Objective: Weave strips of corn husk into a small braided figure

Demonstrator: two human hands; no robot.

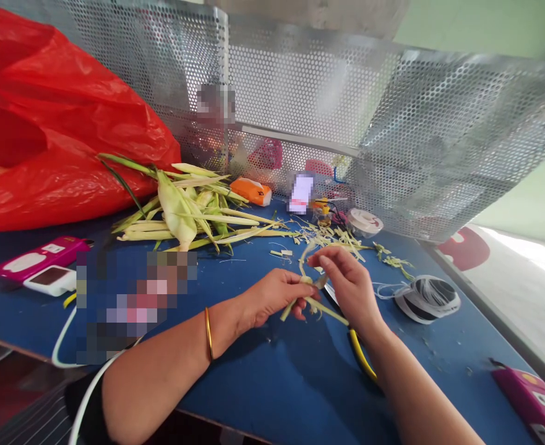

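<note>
My left hand [279, 298] is closed around a small bundle of pale green corn husk strips [328, 313], whose ends stick out below the fingers. Close beside it, my right hand [351, 287] has its fingers curled in at the bundle, pinching a piece of husk; the fingertips partly hide it. A thin husk strip [304, 258] curls upward between the two hands. Under my right wrist lies a tool with a yellow handle [362, 353], its metal part mostly covered. A heap of corn husks [184, 216] lies beyond my left arm, and husk scraps [332, 238] are scattered past my hands.
A big red plastic bag [77, 136] bulges at the left. Perforated metal panels [295, 80] border the blue table [248, 395] at the back. White thread [427, 298] sits at right, near a purple box [534, 395]. A white cable [89, 395] crosses by my left arm.
</note>
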